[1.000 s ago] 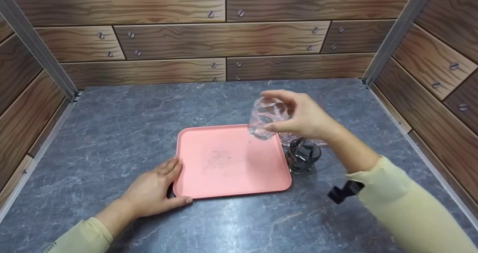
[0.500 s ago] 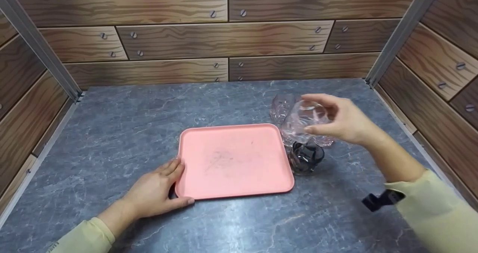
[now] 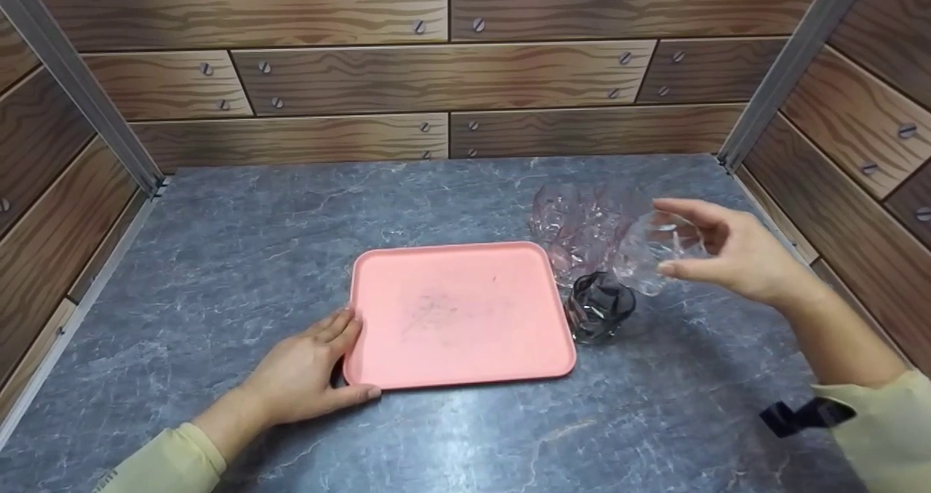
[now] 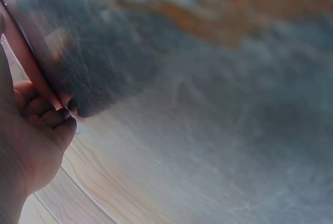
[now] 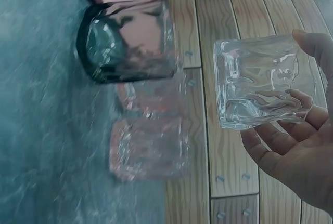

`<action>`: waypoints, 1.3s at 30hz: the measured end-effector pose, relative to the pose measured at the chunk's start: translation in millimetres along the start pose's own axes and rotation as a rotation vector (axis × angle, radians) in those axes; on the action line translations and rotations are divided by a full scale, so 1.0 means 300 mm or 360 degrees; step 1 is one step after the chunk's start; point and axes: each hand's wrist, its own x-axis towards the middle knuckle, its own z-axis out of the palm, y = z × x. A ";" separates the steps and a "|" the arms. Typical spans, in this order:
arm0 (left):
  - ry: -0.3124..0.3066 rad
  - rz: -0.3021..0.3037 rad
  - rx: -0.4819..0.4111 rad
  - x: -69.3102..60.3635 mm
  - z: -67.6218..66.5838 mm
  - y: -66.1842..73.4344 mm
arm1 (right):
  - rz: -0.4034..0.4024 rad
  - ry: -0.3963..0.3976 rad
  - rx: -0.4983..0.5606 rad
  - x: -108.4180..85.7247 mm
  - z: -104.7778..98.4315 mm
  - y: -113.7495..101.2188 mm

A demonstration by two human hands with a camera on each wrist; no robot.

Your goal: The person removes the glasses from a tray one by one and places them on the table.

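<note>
My left hand point(image 3: 297, 369) grips the near left corner of a pink rectangular tray point(image 3: 465, 315), fingers at its left rim and thumb along its front edge. In the left wrist view those fingers point(image 4: 44, 112) look curled by the rim. My right hand point(image 3: 745, 260) holds a clear wavy drinking glass point(image 5: 260, 81) above the table, between thumb and fingers. The glass tilts in the head view. Below and left of it, a dark smoky glass point(image 3: 602, 307) stands beside the tray's right edge. Behind that are pinkish clear glasses point(image 3: 556, 213), partly overlapping.
The grey marbled table point(image 3: 254, 246) runs back to a wood-patterned wall point(image 3: 436, 78). Similar panels point(image 3: 844, 151) and metal corner posts point(image 3: 771, 57) close in the sides. A black strap piece point(image 3: 807, 414) hangs by the right sleeve.
My right hand has carried the clear glass from above the tray to the right, beyond the dark glass. The pinkish glasses have come into fuller view. My left hand stays at the tray corner.
</note>
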 end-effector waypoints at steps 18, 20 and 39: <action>0.0009 -0.0007 0.0010 0.000 -0.002 -0.001 | 0.0119 -0.0086 -0.0021 -0.099 -0.001 0.123; 0.0011 -0.0010 0.0012 -0.001 -0.002 -0.002 | 0.0128 -0.0102 -0.0022 -0.104 0.005 0.136; -0.0017 -0.0028 -0.0002 -0.003 -0.001 -0.005 | 0.0152 -0.0182 0.0020 -0.136 0.058 0.217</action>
